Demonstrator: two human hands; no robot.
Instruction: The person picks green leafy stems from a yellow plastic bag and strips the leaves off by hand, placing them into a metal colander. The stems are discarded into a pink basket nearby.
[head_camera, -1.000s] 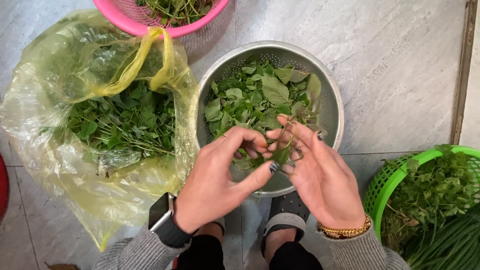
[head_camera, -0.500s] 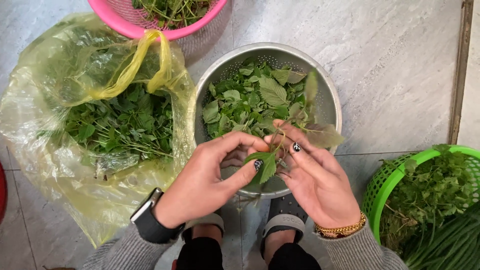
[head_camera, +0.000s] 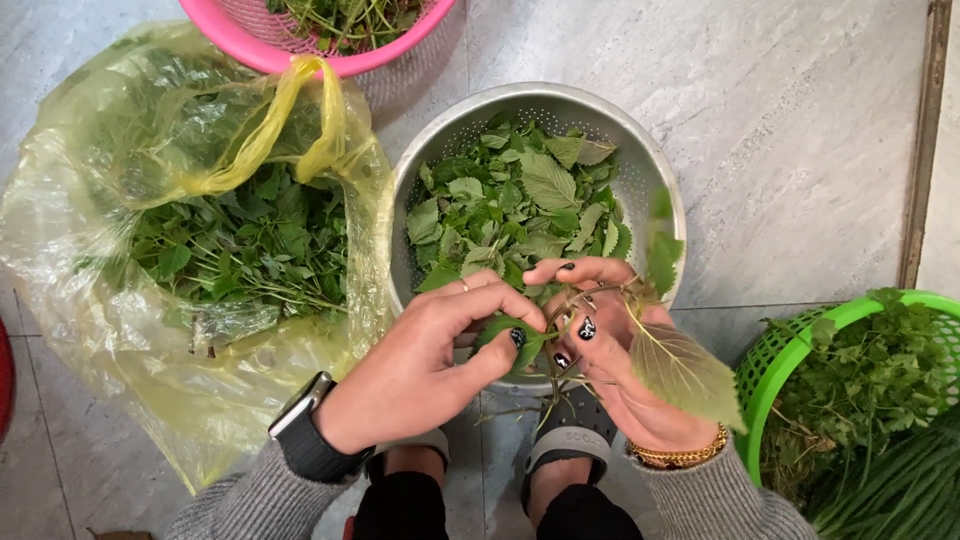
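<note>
- Since half a second ago, the large leaf (head_camera: 683, 372) has dropped from beside the bowl rim to lie over the back of the right hand (head_camera: 625, 370), and the left hand (head_camera: 430, 365) has slid a little lower at the sprig.
- The left hand pinches a small dark leaf on the herb sprig (head_camera: 550, 340) between thumb and forefinger; the right hand grips the stem just beside it, fingers curled round it.
- The sprig lies between the two hands, touching both; its stem runs roughly towards the person, its loose end hanging down over the sandals (head_camera: 560, 445).
- Just beyond both hands sits the metal colander (head_camera: 640, 170), holding picked green leaves.
- Out past the left hand lies a yellow plastic bag (head_camera: 90, 330), open, full of leafy stems.
- Farther beyond, a pink basket (head_camera: 250, 45) holds bare stalks.
- Out past the right hand stands a green basket (head_camera: 770, 370) with other greens.
- All rest on the grey tiled floor (head_camera: 800, 130).
</note>
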